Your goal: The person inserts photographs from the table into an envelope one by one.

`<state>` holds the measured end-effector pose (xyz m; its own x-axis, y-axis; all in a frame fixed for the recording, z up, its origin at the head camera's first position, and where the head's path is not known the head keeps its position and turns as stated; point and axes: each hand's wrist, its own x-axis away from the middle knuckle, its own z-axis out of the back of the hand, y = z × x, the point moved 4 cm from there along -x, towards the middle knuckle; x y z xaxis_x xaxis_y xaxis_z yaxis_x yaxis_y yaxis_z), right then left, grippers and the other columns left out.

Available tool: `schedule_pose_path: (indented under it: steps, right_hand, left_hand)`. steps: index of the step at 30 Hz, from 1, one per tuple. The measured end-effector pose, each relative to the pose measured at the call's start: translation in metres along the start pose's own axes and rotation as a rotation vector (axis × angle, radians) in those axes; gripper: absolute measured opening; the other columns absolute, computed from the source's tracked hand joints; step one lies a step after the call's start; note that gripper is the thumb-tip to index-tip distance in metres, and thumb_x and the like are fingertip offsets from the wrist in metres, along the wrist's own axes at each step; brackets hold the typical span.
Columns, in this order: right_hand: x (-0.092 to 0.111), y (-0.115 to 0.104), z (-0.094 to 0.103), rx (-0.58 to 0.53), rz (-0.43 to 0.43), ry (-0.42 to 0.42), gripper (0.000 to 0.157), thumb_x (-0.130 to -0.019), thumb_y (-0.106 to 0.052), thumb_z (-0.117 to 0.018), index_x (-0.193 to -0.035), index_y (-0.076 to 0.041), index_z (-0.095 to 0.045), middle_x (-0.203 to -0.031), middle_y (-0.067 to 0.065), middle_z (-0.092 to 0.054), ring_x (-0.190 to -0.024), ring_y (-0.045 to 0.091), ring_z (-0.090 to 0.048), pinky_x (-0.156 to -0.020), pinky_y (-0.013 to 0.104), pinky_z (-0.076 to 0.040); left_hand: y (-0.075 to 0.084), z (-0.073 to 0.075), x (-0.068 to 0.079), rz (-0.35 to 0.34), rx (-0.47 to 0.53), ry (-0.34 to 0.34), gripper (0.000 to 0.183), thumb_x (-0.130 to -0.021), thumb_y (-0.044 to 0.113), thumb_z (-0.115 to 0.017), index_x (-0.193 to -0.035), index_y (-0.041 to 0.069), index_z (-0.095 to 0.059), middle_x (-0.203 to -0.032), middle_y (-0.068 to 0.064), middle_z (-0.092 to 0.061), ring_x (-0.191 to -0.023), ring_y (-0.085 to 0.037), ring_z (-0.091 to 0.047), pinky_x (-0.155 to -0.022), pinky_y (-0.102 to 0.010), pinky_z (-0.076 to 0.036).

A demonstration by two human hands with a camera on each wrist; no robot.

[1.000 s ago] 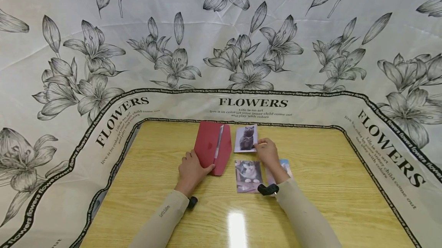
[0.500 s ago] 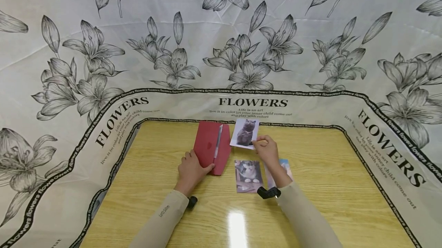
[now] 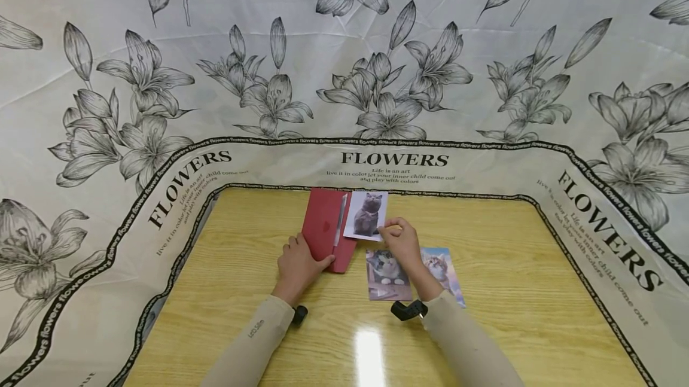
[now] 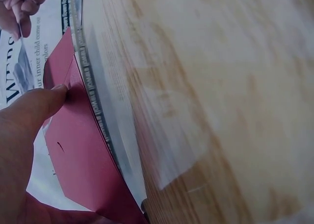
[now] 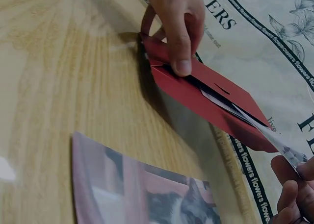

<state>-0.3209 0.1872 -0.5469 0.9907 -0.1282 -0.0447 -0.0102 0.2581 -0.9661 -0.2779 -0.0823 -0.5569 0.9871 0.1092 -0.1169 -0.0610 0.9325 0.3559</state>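
Note:
My left hand (image 3: pixel 300 264) grips the near end of a red envelope (image 3: pixel 322 219), thumb on the front by the opening and fingers at the left edge. The envelope's flap is folded out to the right, and a pale edge of paper (image 5: pixel 218 100) shows inside the opening. Between the thumb and fingers of my right hand (image 3: pixel 405 246) is a photo card (image 3: pixel 368 215) of a grey cat, pinched at its lower right corner. This card overlaps the flap in the head view; in the right wrist view its edge (image 5: pixel 267 136) reaches the envelope's mouth.
Below the right hand lie two more cards on the wooden table (image 3: pixel 506 267): a grey-and-white cat card (image 3: pixel 386 279) and a card with a kitten on blue and pink (image 3: pixel 444 268), partly covered by the right forearm. A flower-printed cloth (image 3: pixel 395 174) borders the table.
The right hand has lifted the grey cat card and carried it left, over the envelope's flap. More of the kitten card shows now. The left hand stays on the envelope.

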Motion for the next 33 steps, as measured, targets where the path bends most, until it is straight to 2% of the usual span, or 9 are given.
schedule_pose_path:
  steps: [5, 11, 14, 22, 26, 29, 31, 33]
  right_hand:
    - [0.004, 0.002, -0.012, 0.003, 0.011, -0.014, 0.018, -0.099, -0.008, -0.075, -0.109, 0.002, -0.063, -0.077, 0.011, -0.077, -0.057, 0.013, -0.062, -0.049, 0.021, -0.04]
    - [0.007, -0.002, -0.025, -0.014, 0.028, -0.036, 0.016, -0.099, -0.003, -0.074, -0.107, 0.003, -0.062, -0.078, 0.016, -0.077, -0.058, 0.014, -0.065, -0.05, 0.019, -0.04]
    - [0.008, -0.002, -0.03, -0.013, 0.025, -0.047, 0.015, -0.099, -0.003, -0.073, -0.107, 0.003, -0.061, -0.075, 0.018, -0.075, -0.056, 0.012, -0.06, -0.05, 0.02, -0.039]
    - [0.014, 0.002, -0.035, 0.018, 0.001, -0.055, 0.017, -0.1, -0.007, -0.074, -0.108, 0.001, -0.061, -0.078, 0.02, -0.076, -0.059, 0.026, -0.068, -0.055, 0.023, -0.048]
    - [0.013, 0.001, -0.038, -0.002, 0.01, -0.055, 0.017, -0.1, -0.006, -0.074, -0.109, 0.002, -0.062, -0.081, 0.02, -0.077, -0.061, 0.031, -0.071, -0.058, 0.033, -0.058]
    - [0.011, -0.001, -0.043, -0.025, 0.02, -0.058, 0.016, -0.1, -0.005, -0.073, -0.109, 0.003, -0.063, -0.082, 0.018, -0.078, -0.065, 0.039, -0.072, -0.06, 0.04, -0.061]
    - [0.01, -0.003, -0.046, -0.023, 0.039, -0.063, 0.016, -0.1, -0.005, -0.072, -0.109, 0.004, -0.063, -0.082, 0.019, -0.078, -0.067, 0.042, -0.072, -0.058, 0.037, -0.059]
    - [0.01, -0.005, -0.048, -0.002, 0.057, -0.062, 0.016, -0.1, -0.005, -0.072, -0.11, 0.005, -0.064, -0.082, 0.019, -0.077, -0.066, 0.037, -0.07, -0.059, 0.031, -0.055]
  left_hand:
    - [0.0, 0.0, 0.0, 0.001, -0.011, -0.011, 0.109, -0.083, 0.073, -0.08, -0.147, -0.01, -0.049, -0.127, -0.026, -0.06, -0.109, -0.039, -0.063, -0.081, -0.053, -0.062]
    - [0.0, 0.0, -0.001, 0.006, -0.011, -0.011, 0.109, -0.082, 0.073, -0.08, -0.146, -0.01, -0.049, -0.125, -0.025, -0.06, -0.107, -0.038, -0.063, -0.081, -0.052, -0.062]
    - [-0.001, -0.001, -0.002, 0.014, -0.004, -0.012, 0.108, -0.083, 0.073, -0.08, -0.146, -0.009, -0.049, -0.124, -0.025, -0.06, -0.107, -0.038, -0.063, -0.082, -0.053, -0.061]
    - [-0.003, -0.004, -0.003, 0.016, -0.003, -0.011, 0.109, -0.083, 0.073, -0.08, -0.147, -0.009, -0.049, -0.125, -0.026, -0.06, -0.108, -0.038, -0.063, -0.083, -0.053, -0.061]
    - [-0.002, -0.003, -0.003, 0.016, -0.002, -0.002, 0.109, -0.082, 0.072, -0.081, -0.148, -0.009, -0.048, -0.125, -0.026, -0.06, -0.108, -0.039, -0.063, -0.083, -0.053, -0.061]
    - [-0.002, -0.002, -0.003, 0.014, 0.002, 0.003, 0.109, -0.083, 0.072, -0.081, -0.147, -0.009, -0.049, -0.124, -0.026, -0.06, -0.107, -0.039, -0.063, -0.083, -0.054, -0.061]
    - [-0.001, -0.002, -0.002, 0.012, 0.001, 0.004, 0.108, -0.083, 0.072, -0.081, -0.147, -0.009, -0.049, -0.123, -0.025, -0.061, -0.106, -0.039, -0.063, -0.083, -0.053, -0.061]
    - [-0.001, -0.003, -0.002, 0.01, 0.003, 0.001, 0.108, -0.083, 0.072, -0.08, -0.147, -0.009, -0.049, -0.122, -0.025, -0.061, -0.106, -0.039, -0.064, -0.082, -0.053, -0.061]
